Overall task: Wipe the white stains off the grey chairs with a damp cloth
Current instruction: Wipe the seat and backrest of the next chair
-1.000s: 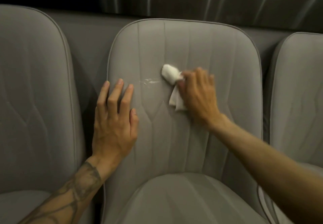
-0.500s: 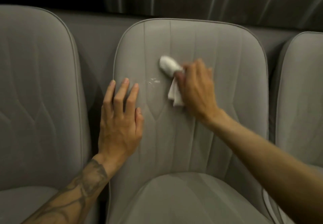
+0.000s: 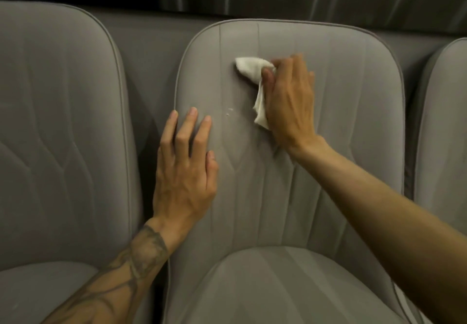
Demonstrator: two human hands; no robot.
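Hands on chair back (image 3: 290, 184), right hand (image 3: 290, 103) gripping cloth (image 3: 250, 69) (stain (image 3: 228, 111) between).

1. The middle chair (image 3: 290, 172) was grey and padded, with stitched vertical seams down its backrest and piping round the edge.
2. A small white stain (image 3: 229, 111) of a few flecks sat on the backrest's left half, about midway up.
3. The cloth (image 3: 252, 70) was white and crumpled, its bunched end pressed to the backrest above and right of the stain, clear of it; a loose tail hung down.
4. A matching grey chair (image 3: 63, 134) stood at the left, and another (image 3: 444, 134) at the right edge.
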